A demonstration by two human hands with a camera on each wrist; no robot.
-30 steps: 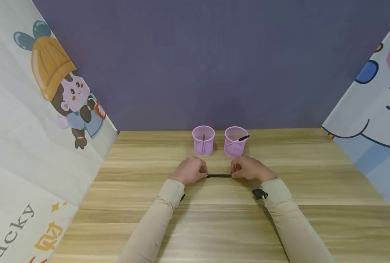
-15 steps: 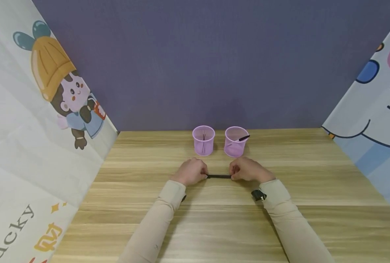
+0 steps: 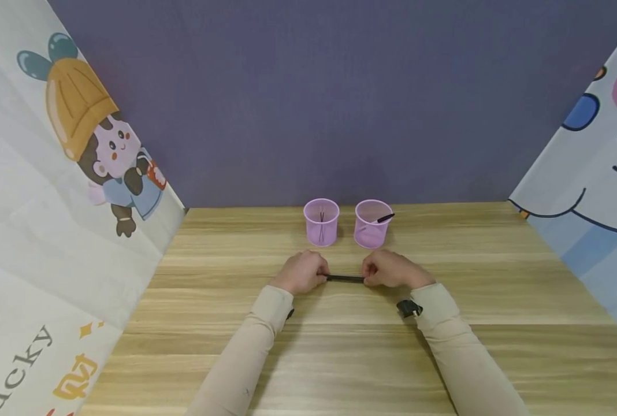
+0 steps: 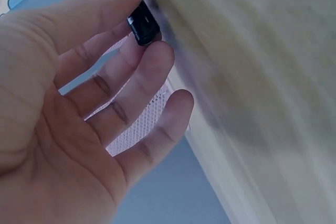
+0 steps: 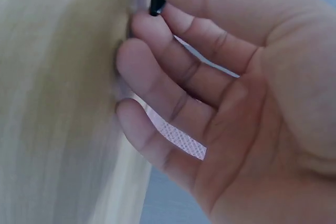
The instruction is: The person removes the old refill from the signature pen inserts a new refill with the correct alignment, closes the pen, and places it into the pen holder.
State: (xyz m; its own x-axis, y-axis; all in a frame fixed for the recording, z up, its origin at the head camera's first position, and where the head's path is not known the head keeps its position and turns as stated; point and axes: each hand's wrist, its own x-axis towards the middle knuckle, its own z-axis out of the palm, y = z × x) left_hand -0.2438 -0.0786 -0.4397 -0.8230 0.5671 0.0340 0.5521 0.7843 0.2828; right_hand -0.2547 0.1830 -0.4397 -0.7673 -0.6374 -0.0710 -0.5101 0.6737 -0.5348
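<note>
A slim black pen (image 3: 345,279) lies crosswise between my two hands, close over the wooden table. My left hand (image 3: 300,271) pinches its left end between thumb and fingers; a clip shows near that blunt end of the pen (image 4: 143,24) in the left wrist view. At the other end my right hand (image 3: 396,270) pinches it, and just a short dark tip of the pen (image 5: 156,3) shows past the thumb in the right wrist view. The remaining fingers of both hands are loosely bent near the tabletop.
Behind the hands stand two pink mesh cups. Thin dark sticks are in the left cup (image 3: 314,236); a pen with a black end (image 3: 386,218) leans in the right cup (image 3: 369,238). A dark panel (image 3: 339,104) rises behind the table (image 3: 339,358), with printed cloths on both sides.
Both hands keep their pinch on the pen. The pen has tilted slightly, its right end a little nearer to me, and the right hand has shifted slightly left.
</note>
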